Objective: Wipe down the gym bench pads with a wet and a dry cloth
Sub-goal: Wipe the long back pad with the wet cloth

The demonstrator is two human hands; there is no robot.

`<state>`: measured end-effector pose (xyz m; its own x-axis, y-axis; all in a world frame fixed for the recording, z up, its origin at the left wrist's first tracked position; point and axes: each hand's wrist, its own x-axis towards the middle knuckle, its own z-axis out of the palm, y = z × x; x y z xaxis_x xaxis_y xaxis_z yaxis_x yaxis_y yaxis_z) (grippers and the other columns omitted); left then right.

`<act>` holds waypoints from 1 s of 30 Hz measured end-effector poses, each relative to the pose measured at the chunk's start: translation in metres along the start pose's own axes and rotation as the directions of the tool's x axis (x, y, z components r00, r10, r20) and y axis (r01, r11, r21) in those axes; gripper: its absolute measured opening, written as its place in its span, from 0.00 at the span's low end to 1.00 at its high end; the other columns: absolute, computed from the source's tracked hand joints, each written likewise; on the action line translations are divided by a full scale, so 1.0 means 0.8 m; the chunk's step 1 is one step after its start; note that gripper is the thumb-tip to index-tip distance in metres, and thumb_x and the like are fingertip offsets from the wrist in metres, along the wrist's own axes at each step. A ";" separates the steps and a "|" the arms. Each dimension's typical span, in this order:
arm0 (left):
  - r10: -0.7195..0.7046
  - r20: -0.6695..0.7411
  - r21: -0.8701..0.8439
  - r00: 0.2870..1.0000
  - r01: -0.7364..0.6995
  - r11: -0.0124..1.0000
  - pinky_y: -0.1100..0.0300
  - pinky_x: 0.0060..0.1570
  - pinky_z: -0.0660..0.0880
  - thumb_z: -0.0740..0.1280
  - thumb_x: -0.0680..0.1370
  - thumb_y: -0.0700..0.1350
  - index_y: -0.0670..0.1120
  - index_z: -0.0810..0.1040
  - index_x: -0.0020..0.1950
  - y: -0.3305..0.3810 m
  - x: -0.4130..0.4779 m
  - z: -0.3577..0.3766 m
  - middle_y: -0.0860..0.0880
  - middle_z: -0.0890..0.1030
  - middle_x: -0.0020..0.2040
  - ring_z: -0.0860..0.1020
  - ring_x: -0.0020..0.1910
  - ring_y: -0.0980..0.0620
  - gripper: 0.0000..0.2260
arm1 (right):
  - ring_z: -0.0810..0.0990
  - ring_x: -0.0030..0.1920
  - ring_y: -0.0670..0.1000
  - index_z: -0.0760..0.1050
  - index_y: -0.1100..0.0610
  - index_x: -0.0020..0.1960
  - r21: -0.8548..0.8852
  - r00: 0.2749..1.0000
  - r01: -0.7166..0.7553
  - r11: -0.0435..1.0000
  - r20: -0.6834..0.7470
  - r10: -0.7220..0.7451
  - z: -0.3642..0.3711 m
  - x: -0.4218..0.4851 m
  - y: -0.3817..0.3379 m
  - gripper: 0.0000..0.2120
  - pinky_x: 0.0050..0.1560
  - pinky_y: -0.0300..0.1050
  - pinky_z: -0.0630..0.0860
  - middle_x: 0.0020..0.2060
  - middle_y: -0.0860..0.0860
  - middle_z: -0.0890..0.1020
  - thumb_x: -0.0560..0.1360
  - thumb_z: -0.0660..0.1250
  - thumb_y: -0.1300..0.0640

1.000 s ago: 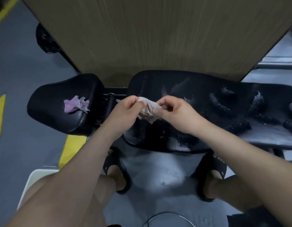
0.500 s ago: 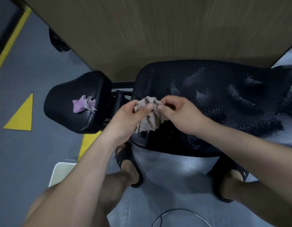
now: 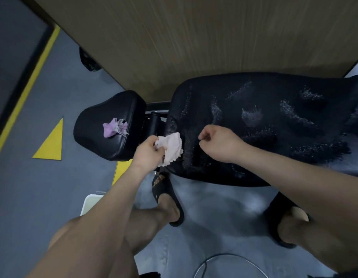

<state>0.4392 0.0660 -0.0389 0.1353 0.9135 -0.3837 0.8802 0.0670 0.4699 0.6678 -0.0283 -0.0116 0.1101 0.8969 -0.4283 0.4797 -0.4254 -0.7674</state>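
The long pad (image 3: 254, 127) of the gym bench lies across the right half of your view. It is black, and pale speckled streaks and droplets cover much of its top. Behind it a wood-grain panel (image 3: 194, 37) fills the upper part of the view, and grey floor (image 3: 33, 197) spreads below and to the left. The seat pad (image 3: 97, 125), also black, sits just left of the long pad, with a dark gap of frame between them.

Your left hand (image 3: 149, 152) is at the near left corner of the long pad. Its fingers are curled round a pale pink cloth (image 3: 173, 147), which is bunched and drapes over that corner of the pad. Your right hand (image 3: 220, 143) is over the long pad, just right of the cloth and apart from it. Its fingers are curled into a loose fist with nothing in them, and you cannot tell whether it touches the surface.

Your feet, in black sandals (image 3: 166, 195), stand on the floor below the near edge of the bench. A white container (image 3: 89, 203) shows partly behind your left forearm. A yellow triangle (image 3: 51, 141) is painted on the floor left of the seat pad. A crumpled purple cloth (image 3: 114, 127) lies on top of the seat pad, well apart from both hands. A thin cable loop (image 3: 224, 255) curves across the floor at the bottom edge.
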 end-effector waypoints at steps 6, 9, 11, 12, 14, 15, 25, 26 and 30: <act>0.198 -0.280 0.022 0.939 -0.200 0.980 0.59 0.57 0.71 0.74 0.75 0.44 0.47 0.76 0.62 0.003 -0.012 0.029 0.47 0.71 0.58 0.74 0.50 0.53 0.17 | 0.80 0.48 0.49 0.77 0.51 0.52 -0.074 0.998 0.065 0.995 0.003 -0.065 -0.003 -0.006 0.002 0.06 0.54 0.51 0.80 0.46 0.47 0.81 0.77 0.62 0.54; 0.373 -0.350 0.324 0.859 -0.262 0.909 0.45 0.62 0.68 0.72 0.76 0.44 0.52 0.81 0.53 0.009 -0.025 0.056 0.49 0.74 0.58 0.69 0.61 0.43 0.07 | 0.78 0.49 0.49 0.77 0.53 0.52 -0.143 0.995 0.099 0.985 0.006 -0.100 -0.006 -0.006 0.006 0.07 0.54 0.51 0.79 0.47 0.49 0.81 0.78 0.62 0.55; 0.452 -0.322 0.356 0.832 -0.336 0.872 0.44 0.62 0.68 0.69 0.77 0.42 0.51 0.82 0.52 0.007 -0.027 0.072 0.49 0.76 0.57 0.69 0.61 0.43 0.06 | 0.76 0.52 0.51 0.76 0.53 0.53 -0.205 0.993 0.118 0.972 0.004 -0.119 -0.007 -0.008 0.012 0.07 0.55 0.50 0.78 0.50 0.51 0.80 0.79 0.61 0.54; 0.465 -0.297 0.291 0.834 -0.384 0.876 0.43 0.61 0.70 0.67 0.79 0.40 0.49 0.81 0.53 0.005 -0.026 0.074 0.49 0.76 0.56 0.71 0.61 0.43 0.07 | 0.75 0.54 0.53 0.75 0.53 0.53 -0.250 0.990 0.134 0.959 -0.001 -0.139 -0.006 -0.009 0.014 0.07 0.57 0.50 0.77 0.52 0.51 0.78 0.79 0.61 0.54; 0.471 -0.256 0.174 0.844 -0.439 0.881 0.45 0.62 0.71 0.63 0.81 0.39 0.47 0.79 0.57 0.001 -0.020 0.073 0.48 0.76 0.58 0.73 0.61 0.44 0.08 | 0.71 0.59 0.55 0.74 0.54 0.57 -0.379 0.984 0.167 0.910 0.005 -0.178 -0.006 -0.011 0.020 0.09 0.60 0.51 0.75 0.55 0.53 0.75 0.79 0.60 0.55; 0.464 -0.233 0.150 0.855 -0.439 0.886 0.47 0.64 0.71 0.62 0.81 0.40 0.47 0.78 0.59 0.002 -0.018 0.073 0.49 0.75 0.60 0.73 0.62 0.45 0.09 | 0.69 0.60 0.56 0.73 0.54 0.60 -0.446 0.982 0.173 0.878 0.009 -0.189 -0.006 -0.012 0.025 0.11 0.61 0.51 0.73 0.57 0.53 0.73 0.79 0.60 0.55; 0.373 -0.053 0.188 0.926 -0.357 0.915 0.51 0.80 0.50 0.55 0.86 0.51 0.53 0.66 0.78 0.024 -0.025 0.074 0.53 0.58 0.82 0.51 0.81 0.55 0.20 | 0.54 0.77 0.61 0.58 0.50 0.78 -0.699 0.983 0.151 0.699 0.033 -0.179 0.000 -0.022 0.065 0.29 0.77 0.56 0.56 0.77 0.57 0.56 0.81 0.57 0.39; 0.373 -0.043 0.206 0.927 -0.357 0.911 0.51 0.80 0.49 0.53 0.86 0.51 0.54 0.63 0.80 0.026 -0.018 0.074 0.53 0.57 0.82 0.49 0.81 0.56 0.21 | 0.51 0.79 0.62 0.56 0.50 0.80 -0.702 0.985 0.134 0.700 0.018 -0.171 -0.002 -0.024 0.069 0.31 0.79 0.57 0.53 0.79 0.57 0.54 0.81 0.56 0.38; 0.341 0.019 0.378 0.940 -0.323 0.868 0.50 0.80 0.42 0.45 0.87 0.53 0.56 0.47 0.83 0.031 -0.011 0.090 0.52 0.47 0.84 0.41 0.82 0.52 0.24 | 0.41 0.82 0.61 0.45 0.45 0.83 -0.693 0.993 0.086 0.715 0.002 -0.117 -0.004 -0.028 0.086 0.35 0.81 0.59 0.43 0.83 0.56 0.45 0.81 0.46 0.32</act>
<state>0.4924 0.0311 -0.0815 0.4364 0.8735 -0.2156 0.8919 -0.3885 0.2315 0.7013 -0.0775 -0.0533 0.0517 0.9404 -0.3361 0.9562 -0.1437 -0.2549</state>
